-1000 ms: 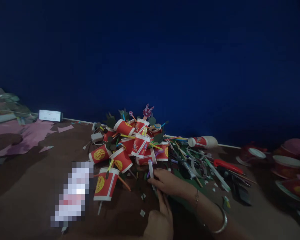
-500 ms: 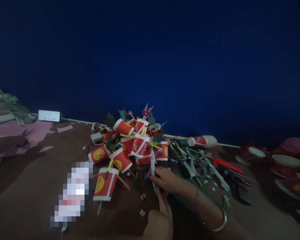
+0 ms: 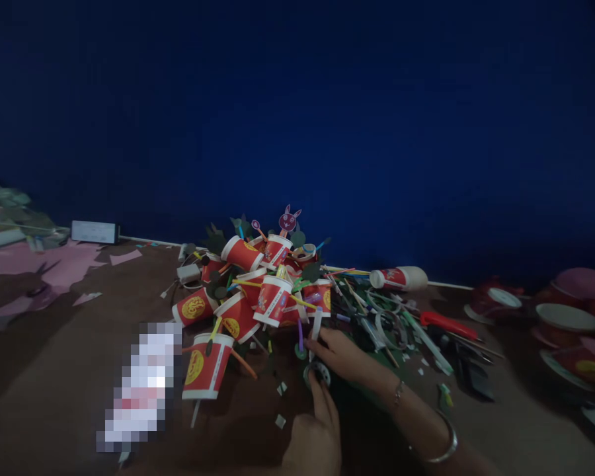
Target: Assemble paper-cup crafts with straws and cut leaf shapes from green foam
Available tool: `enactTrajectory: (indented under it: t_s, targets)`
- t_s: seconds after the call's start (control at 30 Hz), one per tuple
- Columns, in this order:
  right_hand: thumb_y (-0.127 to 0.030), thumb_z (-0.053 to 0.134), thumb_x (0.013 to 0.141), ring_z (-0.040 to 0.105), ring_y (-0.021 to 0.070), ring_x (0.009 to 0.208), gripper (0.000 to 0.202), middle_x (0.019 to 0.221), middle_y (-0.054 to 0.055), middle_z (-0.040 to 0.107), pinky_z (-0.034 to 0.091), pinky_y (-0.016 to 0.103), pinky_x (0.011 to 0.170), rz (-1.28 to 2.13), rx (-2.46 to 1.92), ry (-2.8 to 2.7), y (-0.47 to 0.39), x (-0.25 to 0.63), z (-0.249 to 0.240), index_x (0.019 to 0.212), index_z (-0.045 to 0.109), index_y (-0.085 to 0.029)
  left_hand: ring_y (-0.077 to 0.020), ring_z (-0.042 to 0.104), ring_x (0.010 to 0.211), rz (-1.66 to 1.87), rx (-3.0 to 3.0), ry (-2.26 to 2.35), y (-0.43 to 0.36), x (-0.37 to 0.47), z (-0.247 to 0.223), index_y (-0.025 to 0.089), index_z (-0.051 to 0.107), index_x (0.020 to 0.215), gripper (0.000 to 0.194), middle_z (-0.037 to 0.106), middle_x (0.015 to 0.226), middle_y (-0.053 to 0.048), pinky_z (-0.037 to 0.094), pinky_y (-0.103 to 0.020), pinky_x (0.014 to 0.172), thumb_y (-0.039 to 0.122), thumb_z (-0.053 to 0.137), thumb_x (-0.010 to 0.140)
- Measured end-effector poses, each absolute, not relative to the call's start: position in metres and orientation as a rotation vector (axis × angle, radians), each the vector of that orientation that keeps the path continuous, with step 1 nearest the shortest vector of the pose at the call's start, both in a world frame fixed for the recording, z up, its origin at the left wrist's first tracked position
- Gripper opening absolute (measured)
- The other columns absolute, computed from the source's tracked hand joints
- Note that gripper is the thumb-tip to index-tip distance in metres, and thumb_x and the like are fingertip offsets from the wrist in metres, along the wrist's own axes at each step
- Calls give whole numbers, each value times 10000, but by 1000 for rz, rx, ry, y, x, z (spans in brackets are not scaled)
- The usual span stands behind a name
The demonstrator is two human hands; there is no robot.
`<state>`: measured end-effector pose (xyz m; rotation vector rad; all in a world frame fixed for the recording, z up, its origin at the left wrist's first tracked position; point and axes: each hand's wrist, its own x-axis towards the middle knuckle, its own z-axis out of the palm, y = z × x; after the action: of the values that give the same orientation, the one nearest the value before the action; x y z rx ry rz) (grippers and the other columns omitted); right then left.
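Observation:
Low in the middle, my left hand [image 3: 315,430] holds a small roll of tape [image 3: 322,374] at the ends of its fingers. Just above it, my right hand [image 3: 344,357], with a bracelet and a bangle on the wrist, pinches a pale strip of tape [image 3: 316,325] that stands up from the roll. A purple stick with a green round base [image 3: 301,351] stands left of my right fingertips. Behind my hands rises a cluster of red paper cups [image 3: 272,297] joined with coloured sticks. One cup [image 3: 205,367] hangs out at its front left.
At right lie a red-handled tool [image 3: 446,324], several sticks and scraps, and a cup lying on its side [image 3: 399,278]. More red cups and bowls [image 3: 568,317] stand far right. Pink paper [image 3: 44,261] and a phone [image 3: 94,231] are at left, near a blue wall [image 3: 297,119].
The tape strip and my right fingers have shifted slightly right, and more of the roll shows. The front middle cup of the cluster sits a little lower. The view has shifted slightly.

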<state>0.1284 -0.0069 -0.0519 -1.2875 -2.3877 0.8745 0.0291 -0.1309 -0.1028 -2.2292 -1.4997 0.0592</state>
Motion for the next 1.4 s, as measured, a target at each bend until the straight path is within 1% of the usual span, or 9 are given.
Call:
enactTrajectory:
  t_s: [0.23,0.4,0.63,0.73,0.87,1.13,1.23,1.33,1.4]
  targets:
    - [-333,408,870,560,166,685,259,742,43,624,407,253,628,882,-1339,-2220,-14,139,-57,771,573,-160,-58,481,375,24,-2230,-1464,-131,27,-105,130,560,1173,409,529,1176,-280,380,-188,352,188,451,783]
    - [-343,419,858,564,174,665,264,717,39,630,413,262,614,843,-1380,-2120,-21,146,-63,769,585,-157,-46,463,354,79,-2203,-1478,-131,27,-103,157,550,1184,413,512,1195,-282,383,-190,338,180,446,786]
    - [-385,448,842,589,193,693,280,715,48,642,442,281,651,815,-1474,-1927,-38,155,-71,758,584,-155,-63,500,367,117,-2261,-1462,-130,25,-94,135,542,1189,433,509,1198,-287,407,-192,344,130,450,766]
    - [-379,472,826,599,205,735,265,760,63,653,451,295,693,810,-1496,-1857,-46,157,-73,782,594,-148,-79,530,381,88,-2281,-1479,-129,23,-89,130,559,1168,430,523,1187,-279,419,-191,347,95,451,752]
    - [-364,476,822,596,209,748,247,747,61,645,444,302,710,824,-1523,-1822,-56,159,-72,758,594,-157,-102,554,393,54,-2334,-1473,-126,22,-83,117,567,1156,434,538,1165,-279,436,-201,353,68,447,741]
    - [-340,510,797,561,173,650,204,680,29,620,423,260,599,817,-1546,-1800,-75,160,-69,720,595,-173,-143,593,437,293,-2415,-1391,-117,21,-83,83,498,1219,464,499,1160,-344,446,-221,363,73,472,755]
    - [-337,528,785,563,167,643,200,679,30,630,421,249,596,829,-1532,-1773,-80,159,-68,710,607,-169,-156,601,446,348,-2502,-1284,-112,17,-74,44,493,1210,444,527,1109,-357,432,-215,358,75,471,767]
    - [-337,536,781,559,161,632,201,674,25,634,415,241,585,855,-1540,-1750,-84,160,-66,711,614,-165,-209,636,535,354,-2589,-1135,-103,13,-58,9,514,1174,411,568,1048,-345,448,-243,383,70,479,768]
    - [-350,531,786,553,158,625,215,667,21,631,410,236,571,873,-1545,-1747,-87,161,-65,716,616,-166,-244,651,617,352,-2666,-1030,-97,12,-47,7,547,1134,379,606,998,-315,451,-256,397,65,498,762]
